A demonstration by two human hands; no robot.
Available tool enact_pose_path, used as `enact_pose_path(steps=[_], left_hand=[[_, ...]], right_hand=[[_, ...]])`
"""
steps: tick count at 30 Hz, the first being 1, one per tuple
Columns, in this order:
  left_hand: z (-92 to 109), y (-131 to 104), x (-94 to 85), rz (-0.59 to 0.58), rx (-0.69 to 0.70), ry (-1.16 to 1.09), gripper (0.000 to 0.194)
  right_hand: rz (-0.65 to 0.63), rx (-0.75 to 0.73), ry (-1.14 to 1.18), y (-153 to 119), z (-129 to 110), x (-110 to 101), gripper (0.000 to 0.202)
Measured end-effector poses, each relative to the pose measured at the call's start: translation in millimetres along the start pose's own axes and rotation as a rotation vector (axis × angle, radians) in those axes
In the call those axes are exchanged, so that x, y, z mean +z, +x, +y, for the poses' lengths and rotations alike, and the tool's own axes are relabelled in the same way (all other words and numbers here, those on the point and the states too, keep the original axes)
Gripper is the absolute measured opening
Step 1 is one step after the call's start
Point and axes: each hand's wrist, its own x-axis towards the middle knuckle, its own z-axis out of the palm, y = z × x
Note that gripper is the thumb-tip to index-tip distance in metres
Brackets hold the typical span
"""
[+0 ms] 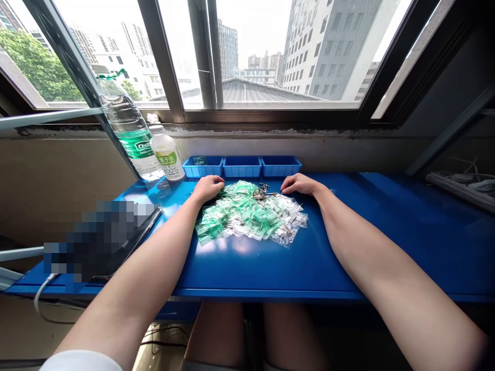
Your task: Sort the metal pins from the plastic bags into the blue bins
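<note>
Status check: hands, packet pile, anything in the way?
Left hand at far-left edge of packet pile; right hand beside loose metal pieces; both grips unclear. Pile spread on blue table, green and clear. Three blue bins behind; nothing seen blocking.

Strong daylight enters through the window ahead, bleaching the sky to white, putting glare on the blue tabletop and glints on the clear packets. The right side sinks into dark shadow, as does the space under the table, where the legs look dim. Wide-angle distortion stretches the forearms toward the lower corners, and coarse pixelation masks part of the dark device at left.
</note>
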Motion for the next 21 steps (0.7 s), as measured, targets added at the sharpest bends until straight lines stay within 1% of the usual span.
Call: enact_pose_path(steps=[3,7,10,12,14,19,21], left_hand=[[0,0,-0.2,-0.002,0.003,-0.002,0.034],[0,-1,-0.2,-0.003,-0.001,0.0,0.034],[0,0,0.2,-0.001,0.004,0.002,0.033],[-1,0,0.4,-0.001,0.01,0.0,0.033],[-1,0,0.5,-0.004,0.014,0.001,0.033],[-1,0,0.1,-0.004,0.021,0.005,0.033],[-1,0,0.0,-0.005,0.018,0.006,0.032]], right_hand=[[0.021,-0.009,-0.014,-1,-2,2,0.027],[0.016,0.041,-0.004,-2,-3,3,0.03],[0.024,0.061,0.056,-3,-3,3,0.036],[0.063,0.048,0.108,-4,-2,3,0.038],[0.145,0.04,0.145,-3,1,5,0.039],[0.479,0.047,0.226,5,7,10,0.032],[0.584,0.061,0.27,8,8,11,0.029]])
